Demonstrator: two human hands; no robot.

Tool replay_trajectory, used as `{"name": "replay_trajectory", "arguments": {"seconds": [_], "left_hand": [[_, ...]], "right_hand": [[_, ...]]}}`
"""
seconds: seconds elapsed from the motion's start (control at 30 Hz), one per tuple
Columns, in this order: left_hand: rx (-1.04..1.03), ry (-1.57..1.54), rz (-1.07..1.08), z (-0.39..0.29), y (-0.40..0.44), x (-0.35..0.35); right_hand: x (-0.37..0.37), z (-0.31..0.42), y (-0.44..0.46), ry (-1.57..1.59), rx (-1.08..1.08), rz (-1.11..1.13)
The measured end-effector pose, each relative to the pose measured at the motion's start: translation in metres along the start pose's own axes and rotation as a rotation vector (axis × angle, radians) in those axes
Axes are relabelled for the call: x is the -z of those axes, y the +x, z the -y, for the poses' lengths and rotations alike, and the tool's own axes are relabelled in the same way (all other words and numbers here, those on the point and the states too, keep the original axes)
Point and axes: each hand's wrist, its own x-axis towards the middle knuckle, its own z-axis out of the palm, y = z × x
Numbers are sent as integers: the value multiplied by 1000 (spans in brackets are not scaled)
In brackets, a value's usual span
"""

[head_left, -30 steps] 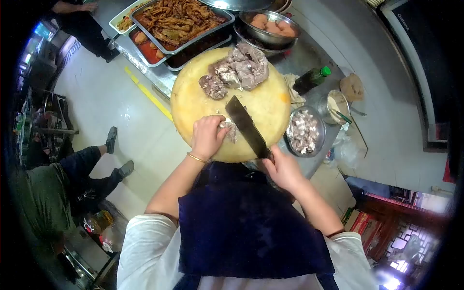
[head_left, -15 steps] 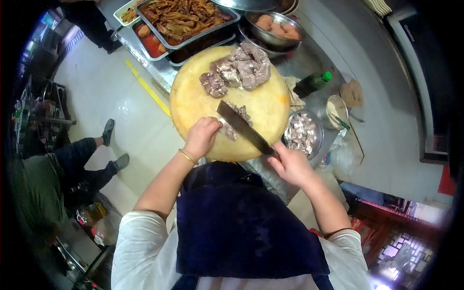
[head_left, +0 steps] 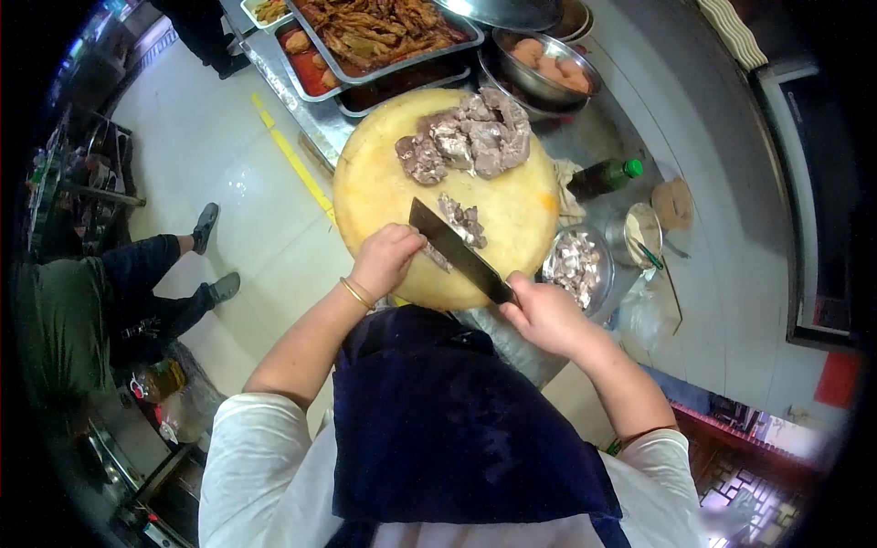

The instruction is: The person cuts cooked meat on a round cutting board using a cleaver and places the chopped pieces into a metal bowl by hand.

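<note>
My right hand (head_left: pixel 544 315) is closed round the handle of a cleaver (head_left: pixel 457 251), whose dark blade lies slanted over the round yellow chopping board (head_left: pixel 365 173). Fingers bent together, my left hand (head_left: pixel 388 260) presses on a small piece of meat (head_left: pixel 437 257) at the blade's left side; the blade hides part of that piece. Just beyond the blade is a little heap of cut meat (head_left: pixel 464 221). Large chunks of cooked meat (head_left: pixel 489 137) rest at the board's far side. A glass bowl of chopped meat (head_left: pixel 577 267) stands right of the board.
Trays of braised food (head_left: pixel 384 36) stand beyond the board, beside a steel bowl of round pinkish items (head_left: pixel 548 68). To the right are a green-capped bottle (head_left: pixel 603 178) and a container with a green-handled utensil (head_left: pixel 642 230). Another person (head_left: pixel 73 320) is at the far left.
The cleaver's tip has moved left, towards my left hand. Cut pieces now show beyond the blade, and the piece by my left hand looks smaller. The whole view has shifted slightly.
</note>
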Motion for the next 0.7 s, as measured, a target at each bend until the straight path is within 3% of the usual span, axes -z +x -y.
{"name": "replay_trajectory", "arguments": {"seconds": [0.33, 0.7], "left_hand": [[31, -20, 42, 0, 1, 2], [25, 16, 68, -7, 3, 9]], "right_hand": [[8, -2, 26, 105, 32, 55], [-41, 27, 90, 108, 28, -181]]}}
